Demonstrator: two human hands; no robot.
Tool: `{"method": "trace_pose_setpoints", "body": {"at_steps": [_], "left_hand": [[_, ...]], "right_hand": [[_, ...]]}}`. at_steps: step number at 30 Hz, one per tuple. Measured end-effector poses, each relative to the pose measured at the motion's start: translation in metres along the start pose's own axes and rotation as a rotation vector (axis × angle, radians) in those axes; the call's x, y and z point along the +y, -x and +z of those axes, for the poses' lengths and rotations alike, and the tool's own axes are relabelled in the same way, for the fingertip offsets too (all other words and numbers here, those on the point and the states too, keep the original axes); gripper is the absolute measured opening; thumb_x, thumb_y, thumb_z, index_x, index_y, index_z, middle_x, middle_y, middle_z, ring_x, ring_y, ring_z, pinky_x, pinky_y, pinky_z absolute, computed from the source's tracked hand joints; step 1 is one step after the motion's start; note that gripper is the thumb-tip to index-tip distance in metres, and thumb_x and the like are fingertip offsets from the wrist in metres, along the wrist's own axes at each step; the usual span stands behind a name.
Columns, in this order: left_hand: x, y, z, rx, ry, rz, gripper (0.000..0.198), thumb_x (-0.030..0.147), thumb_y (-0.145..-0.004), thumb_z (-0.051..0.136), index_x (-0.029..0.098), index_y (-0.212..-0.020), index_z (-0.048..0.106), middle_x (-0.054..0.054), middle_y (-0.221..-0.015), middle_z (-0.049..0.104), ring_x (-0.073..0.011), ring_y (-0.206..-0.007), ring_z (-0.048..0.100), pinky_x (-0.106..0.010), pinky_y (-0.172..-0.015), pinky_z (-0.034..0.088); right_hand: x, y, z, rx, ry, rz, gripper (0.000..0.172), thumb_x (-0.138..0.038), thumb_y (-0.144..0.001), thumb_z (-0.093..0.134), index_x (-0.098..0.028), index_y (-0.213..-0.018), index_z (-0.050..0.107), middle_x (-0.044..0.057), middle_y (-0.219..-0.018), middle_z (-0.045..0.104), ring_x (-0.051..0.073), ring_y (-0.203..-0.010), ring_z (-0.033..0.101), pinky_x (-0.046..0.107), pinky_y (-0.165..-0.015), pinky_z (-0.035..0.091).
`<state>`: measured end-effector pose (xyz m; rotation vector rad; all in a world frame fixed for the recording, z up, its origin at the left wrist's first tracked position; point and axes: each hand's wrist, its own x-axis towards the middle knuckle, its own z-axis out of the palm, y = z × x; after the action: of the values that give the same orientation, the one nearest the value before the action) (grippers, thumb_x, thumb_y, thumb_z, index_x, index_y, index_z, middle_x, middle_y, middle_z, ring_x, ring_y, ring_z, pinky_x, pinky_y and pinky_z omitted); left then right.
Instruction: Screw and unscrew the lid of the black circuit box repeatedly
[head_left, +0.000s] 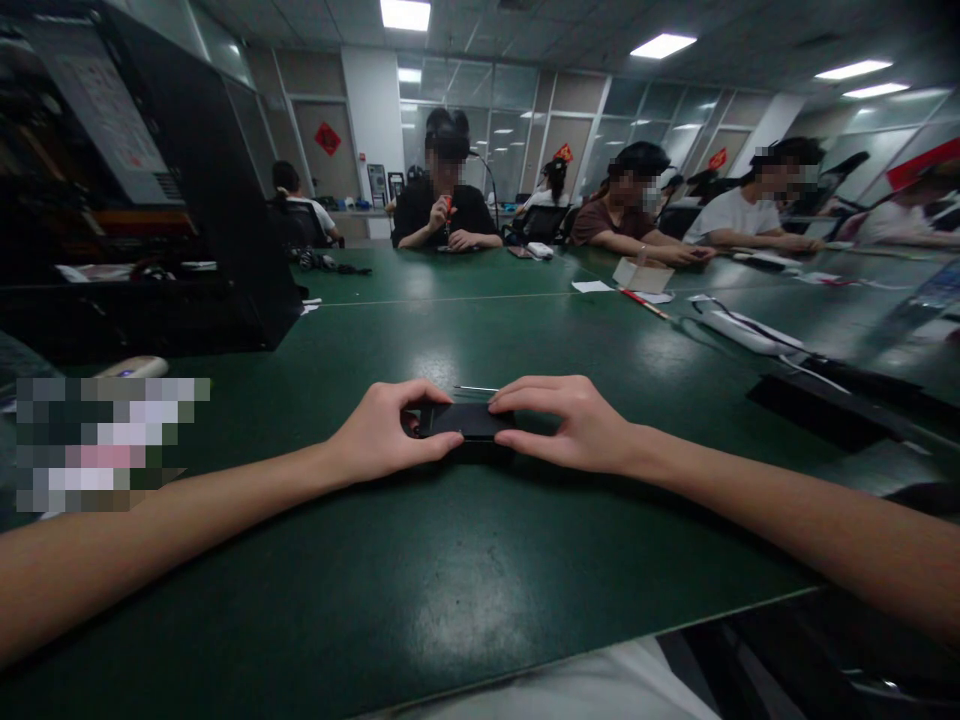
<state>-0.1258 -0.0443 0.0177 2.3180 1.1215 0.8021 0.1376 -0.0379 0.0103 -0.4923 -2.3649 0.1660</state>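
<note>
A small black rectangular box-like device [472,422] lies low over the green table in front of me, its exact kind not clear. My left hand [390,428] grips its left end, thumb on the near side and fingers on the far side. Around the right end, my right hand [566,422] holds it the same way. A thin metal rod, like a screwdriver shaft [476,388], shows just behind the device; its other end is hidden by my hands. Something reddish and dark shows under my left palm, too small to name.
An open black computer case [247,250] stands at the left. A white power strip [742,328] with cables and a black flat piece [817,408] lie to the right. A small cardboard box [643,275] sits farther back. Several people sit around the green table [465,580].
</note>
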Motion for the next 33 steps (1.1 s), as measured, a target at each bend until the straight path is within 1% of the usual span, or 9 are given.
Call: {"method": "trace_pose_setpoints", "body": {"at_steps": [5,11,17,25,29,33], "left_hand": [[-0.0009,-0.0003,-0.0008,-0.016,0.017,-0.015,0.039,0.046,-0.077,0.077,0.015,-0.1,0.071,-0.005,-0.09,0.073,-0.0195,-0.076,0.067,-0.028,-0.064,0.053],[-0.002,-0.0001,-0.0018,-0.026,0.012,-0.019,0.041,0.049,-0.078,0.076,0.016,-0.101,0.071,-0.006,-0.09,0.073,-0.0193,-0.074,0.066,-0.028,-0.063,0.052],[-0.0019,0.0001,-0.0015,-0.027,0.031,-0.026,0.04,0.049,-0.077,0.076,0.016,-0.1,0.072,-0.006,-0.089,0.073,-0.0193,-0.074,0.066,-0.028,-0.062,0.052],[-0.0016,0.0,-0.0013,-0.022,0.05,-0.034,0.041,0.049,-0.078,0.076,0.015,-0.1,0.073,-0.006,-0.09,0.074,-0.0201,-0.075,0.067,-0.027,-0.062,0.053],[-0.0029,-0.0005,-0.0009,-0.01,0.044,-0.04,0.041,0.049,-0.08,0.074,0.016,-0.103,0.074,-0.006,-0.092,0.075,-0.0201,-0.075,0.068,-0.028,-0.063,0.053],[-0.0041,-0.0017,-0.0008,-0.031,0.073,-0.033,0.039,0.05,-0.086,0.067,0.018,-0.107,0.075,-0.006,-0.094,0.076,-0.0201,-0.076,0.068,-0.028,-0.065,0.054]], "right_hand": [[-0.0003,0.0,0.0002,0.005,-0.006,0.01,0.023,-0.031,-0.09,0.069,-0.013,-0.105,0.07,0.011,-0.102,0.074,0.016,-0.092,0.071,0.027,-0.082,0.057],[-0.0017,-0.0006,-0.0005,0.0,-0.028,0.044,0.022,-0.034,-0.09,0.07,-0.017,-0.104,0.071,0.009,-0.1,0.075,0.017,-0.09,0.071,0.029,-0.08,0.057],[-0.0017,-0.0006,-0.0007,-0.005,-0.032,0.051,0.023,-0.032,-0.09,0.07,-0.016,-0.105,0.071,0.009,-0.101,0.075,0.016,-0.09,0.071,0.028,-0.081,0.057],[0.0006,-0.0004,-0.0019,-0.015,0.009,0.002,0.024,-0.034,-0.092,0.068,-0.015,-0.106,0.071,0.01,-0.099,0.075,0.016,-0.088,0.071,0.027,-0.078,0.056],[0.0012,-0.0001,-0.0021,-0.018,0.026,0.013,0.023,-0.033,-0.093,0.066,-0.015,-0.106,0.071,0.009,-0.098,0.076,0.016,-0.087,0.072,0.026,-0.078,0.056],[0.0024,0.0007,-0.0014,-0.015,0.053,0.059,0.022,-0.034,-0.094,0.063,-0.016,-0.105,0.071,0.007,-0.095,0.076,0.015,-0.083,0.072,0.026,-0.077,0.055]]}}
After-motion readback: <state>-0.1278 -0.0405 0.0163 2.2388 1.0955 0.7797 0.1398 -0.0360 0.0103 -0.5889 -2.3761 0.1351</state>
